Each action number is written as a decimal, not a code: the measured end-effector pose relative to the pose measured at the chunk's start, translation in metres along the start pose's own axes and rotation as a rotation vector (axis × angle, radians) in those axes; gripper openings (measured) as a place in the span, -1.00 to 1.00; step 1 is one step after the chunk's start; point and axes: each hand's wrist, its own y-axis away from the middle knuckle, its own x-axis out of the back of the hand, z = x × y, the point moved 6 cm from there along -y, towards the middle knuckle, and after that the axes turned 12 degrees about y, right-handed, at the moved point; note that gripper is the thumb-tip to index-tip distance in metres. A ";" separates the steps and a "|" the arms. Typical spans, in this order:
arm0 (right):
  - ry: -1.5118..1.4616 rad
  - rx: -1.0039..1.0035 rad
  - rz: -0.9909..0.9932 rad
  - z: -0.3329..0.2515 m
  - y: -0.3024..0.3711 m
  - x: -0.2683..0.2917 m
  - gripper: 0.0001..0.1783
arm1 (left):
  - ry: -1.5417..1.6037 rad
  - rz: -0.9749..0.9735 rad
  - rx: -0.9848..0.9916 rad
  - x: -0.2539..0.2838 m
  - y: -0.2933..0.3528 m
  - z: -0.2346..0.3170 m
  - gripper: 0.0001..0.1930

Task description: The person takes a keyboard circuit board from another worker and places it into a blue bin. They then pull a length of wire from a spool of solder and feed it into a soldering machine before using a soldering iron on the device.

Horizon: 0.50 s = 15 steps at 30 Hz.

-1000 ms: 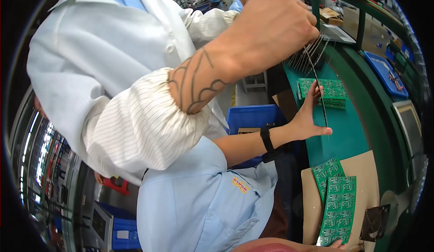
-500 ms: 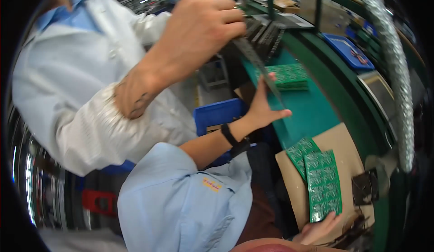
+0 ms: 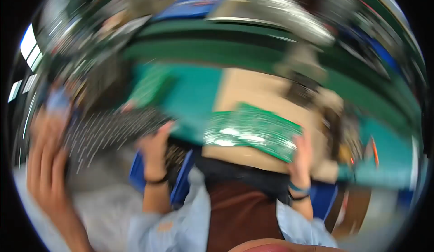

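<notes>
Motion blurs the whole head view. My left hand (image 3: 153,150), with a dark wristband, has its thumb and fingers around the near right end of a dark flat panel (image 3: 117,127) covered in light specks. The panel's kind is too smeared to tell. A co-worker's hand (image 3: 47,170) is at the panel's other end on the far left. My right hand (image 3: 302,157) grips the right edge of a green circuit board (image 3: 266,130). A second green circuit board (image 3: 219,127) lies partly under it, both over brown cardboard (image 3: 253,84).
A stack of green boards (image 3: 151,87) sits on the teal mat (image 3: 192,87) behind my left hand. Below that hand is a blue bin (image 3: 181,175) with small brownish pieces. A dark device (image 3: 303,89) stands at the cardboard's right. A silvery hose (image 3: 285,10) crosses above.
The view has swung round toward the bench in front of me. The panel, formerly seen edge-on beside my open left hand, now shows its broad face. My right hand stays at the circuit board.
</notes>
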 end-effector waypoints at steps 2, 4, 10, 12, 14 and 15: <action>0.111 0.059 0.027 0.006 0.000 0.011 -0.46 | -0.039 0.029 -0.047 -0.015 0.002 -0.010 -0.26; -0.031 0.140 -0.144 0.034 -0.024 -0.019 -0.47 | -0.050 0.033 -0.125 0.012 0.001 -0.005 -0.24; -0.132 0.203 -0.156 0.009 -0.029 -0.008 -0.54 | -0.018 0.076 -0.216 -0.026 0.012 -0.015 -0.11; -0.127 0.180 -0.197 0.009 -0.031 -0.008 -0.57 | -0.021 0.076 -0.215 -0.032 0.016 -0.018 -0.06; -0.130 0.183 -0.187 0.010 -0.032 -0.009 -0.58 | -0.025 0.081 -0.218 -0.029 0.015 -0.020 0.00; -0.134 0.187 -0.178 0.009 -0.032 -0.010 -0.60 | -0.021 0.084 -0.222 -0.029 0.015 -0.019 0.02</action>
